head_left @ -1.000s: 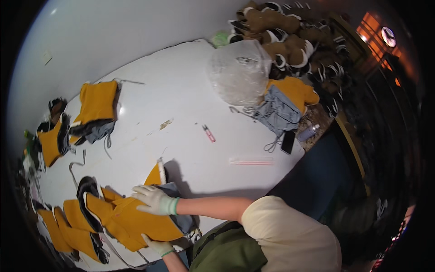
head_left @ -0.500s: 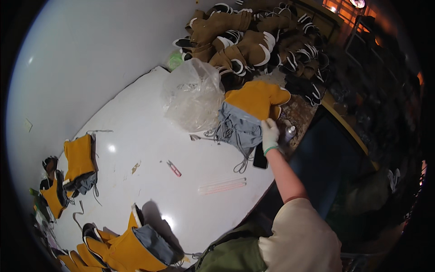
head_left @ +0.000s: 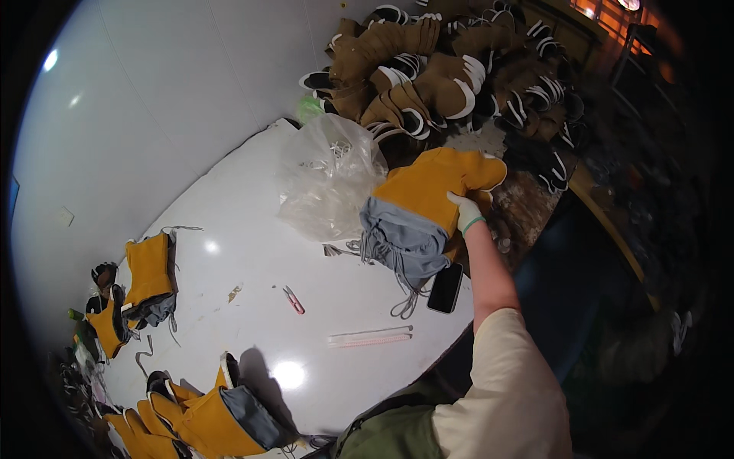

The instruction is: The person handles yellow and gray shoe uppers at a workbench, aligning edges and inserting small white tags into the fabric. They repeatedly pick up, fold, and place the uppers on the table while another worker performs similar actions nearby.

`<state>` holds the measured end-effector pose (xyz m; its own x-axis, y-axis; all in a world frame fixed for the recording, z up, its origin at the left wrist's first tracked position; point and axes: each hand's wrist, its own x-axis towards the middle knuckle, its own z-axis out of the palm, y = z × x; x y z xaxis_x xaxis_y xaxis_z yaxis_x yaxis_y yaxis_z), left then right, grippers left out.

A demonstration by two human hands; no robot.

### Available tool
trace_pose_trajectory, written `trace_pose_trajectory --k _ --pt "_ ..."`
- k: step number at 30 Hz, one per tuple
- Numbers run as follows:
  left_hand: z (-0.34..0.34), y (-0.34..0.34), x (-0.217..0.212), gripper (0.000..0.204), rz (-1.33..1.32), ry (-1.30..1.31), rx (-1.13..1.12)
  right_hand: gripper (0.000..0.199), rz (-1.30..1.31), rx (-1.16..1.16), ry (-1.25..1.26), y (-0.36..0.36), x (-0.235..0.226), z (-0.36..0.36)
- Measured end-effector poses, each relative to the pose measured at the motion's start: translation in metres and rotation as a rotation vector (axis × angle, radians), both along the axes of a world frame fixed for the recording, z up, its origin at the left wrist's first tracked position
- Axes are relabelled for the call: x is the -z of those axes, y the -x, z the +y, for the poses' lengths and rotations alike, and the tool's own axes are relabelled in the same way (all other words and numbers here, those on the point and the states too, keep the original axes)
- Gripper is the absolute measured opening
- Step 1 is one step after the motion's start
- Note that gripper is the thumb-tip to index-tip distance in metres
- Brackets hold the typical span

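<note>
My right hand (head_left: 465,212), in a white glove with a green cuff, grips the right side of a mustard-yellow boot upper (head_left: 420,183). Its thumb lies on top, and the other fingers are mostly hidden. A grey cloth collar (head_left: 405,229) with dangling cords hangs from the upper toward me. Beside the collar, a dark phone (head_left: 445,288) rests at the table's right edge. To the left of the upper stands a clear plastic bag (head_left: 329,180) with pale contents. My left hand does not show.
Pink-handled thread snips (head_left: 294,301) and clear rulers (head_left: 371,336) lie on the white table (head_left: 252,252). More yellow boot uppers sit at the near left (head_left: 214,421) and far left (head_left: 147,271). Brown boot uppers (head_left: 382,53) are heaped at the back against the wall.
My right hand has moved up along the boot upper's side and taken hold of it. The upper looks slightly raised and tilted, and more of the phone shows. The whole view has shifted a little.
</note>
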<state>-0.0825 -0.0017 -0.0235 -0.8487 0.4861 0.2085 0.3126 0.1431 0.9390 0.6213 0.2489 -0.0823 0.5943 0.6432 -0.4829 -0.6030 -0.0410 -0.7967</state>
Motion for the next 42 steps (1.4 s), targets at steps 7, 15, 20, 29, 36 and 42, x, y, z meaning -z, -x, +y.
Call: trace_pose_trajectory --k 7,15,20,29,36,42 --pt "0.056 -0.039 -0.048 0.038 -0.253 -0.099 0.534 0.034 -0.203 -0.284 -0.451 0.110 -0.083 -0.060" --pt "0.084 -0.043 -0.078 0.054 -0.685 -0.073 1.165 0.042 -0.183 -0.833 -0.494 0.325 -0.153 -0.106" --pt "0.058 0.009 -0.106 0.059 -0.892 -0.037 1.145 0.050 -0.122 -1.163 -0.433 0.442 -0.163 -0.117" --pt "0.010 0.105 -0.069 0.052 -0.967 -0.097 0.949 0.046 -0.055 -1.347 -0.419 0.556 -0.147 -0.123" --pt "-0.002 0.133 -0.058 0.048 -0.927 -0.163 0.870 0.048 -0.076 -1.440 -0.403 0.594 -0.143 -0.117" --pt "0.002 0.149 -0.035 0.043 -0.724 -0.097 0.690 0.049 -0.341 -1.459 -0.417 0.619 -0.172 -0.114"
